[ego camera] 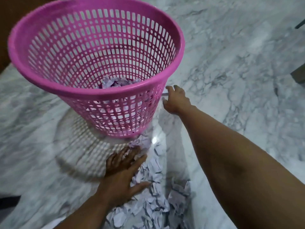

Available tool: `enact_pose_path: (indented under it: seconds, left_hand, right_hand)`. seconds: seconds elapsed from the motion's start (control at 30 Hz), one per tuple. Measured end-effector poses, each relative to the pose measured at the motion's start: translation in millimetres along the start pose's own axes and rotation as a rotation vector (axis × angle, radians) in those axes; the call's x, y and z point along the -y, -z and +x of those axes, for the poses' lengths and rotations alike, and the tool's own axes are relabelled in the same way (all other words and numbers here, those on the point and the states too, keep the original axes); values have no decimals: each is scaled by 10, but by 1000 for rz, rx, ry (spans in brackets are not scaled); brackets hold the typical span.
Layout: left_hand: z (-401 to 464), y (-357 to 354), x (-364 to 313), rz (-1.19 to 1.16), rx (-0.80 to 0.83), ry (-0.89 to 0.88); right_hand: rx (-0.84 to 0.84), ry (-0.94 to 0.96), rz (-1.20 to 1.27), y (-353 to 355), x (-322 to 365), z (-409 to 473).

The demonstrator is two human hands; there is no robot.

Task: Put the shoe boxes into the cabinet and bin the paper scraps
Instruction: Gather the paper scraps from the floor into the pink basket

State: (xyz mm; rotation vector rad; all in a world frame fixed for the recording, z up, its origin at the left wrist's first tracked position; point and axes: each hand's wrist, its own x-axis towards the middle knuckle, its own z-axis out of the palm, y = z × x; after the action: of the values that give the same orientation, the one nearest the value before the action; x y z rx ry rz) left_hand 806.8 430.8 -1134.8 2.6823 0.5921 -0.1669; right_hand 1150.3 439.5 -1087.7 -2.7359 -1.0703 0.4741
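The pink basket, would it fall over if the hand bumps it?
Probably quite easily. The pink basket is thin plastic full of holes, so it looks light, and only a few paper scraps sit at its bottom. Its rim is wider than its base, which makes tipping likelier. The right hand is open beside its wall; it would likely slide on the shiny marble floor too.

I have one view only, from the head camera, looking steeply down and forward at the marble floor [239,66] from close range. The wide lens bends the edges. The pink bin [97,52] fills the frame from 10 to 12 o'clock, its mouth tilted toward me.
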Motion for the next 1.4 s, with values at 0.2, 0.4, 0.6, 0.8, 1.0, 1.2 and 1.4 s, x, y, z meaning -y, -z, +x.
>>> enact_pose_path:
  seconds: [0.2,0.4,0.6,0.8,1.0,1.2,1.4]
  left_hand:
    - [32,-208,14,63,-37,31]
    - [59,-222,-7,85,-90,16]
    - [59,-227,-6,91,-142,12]
    - [56,-206,-6,73,-175,19]
    - [-7,-36,102,102,-82,14]
    - [-460,-4,280,60,-115,52]
    - [-628,245,116,-213,-153,57]
  right_hand:
    - [206,31,-141,-163,-109,257]
    - [-195,133,-176,-462,-304,-97]
    - [-39,121,116,-560,-249,-615]
    - [-92,67,250,-638,-47,-1245]
    - [66,213,-31,-820,390,-1796]
    - [166,311,-54,-826,501,-2078]
    - [-107,-10,359,-307,99,-2546]
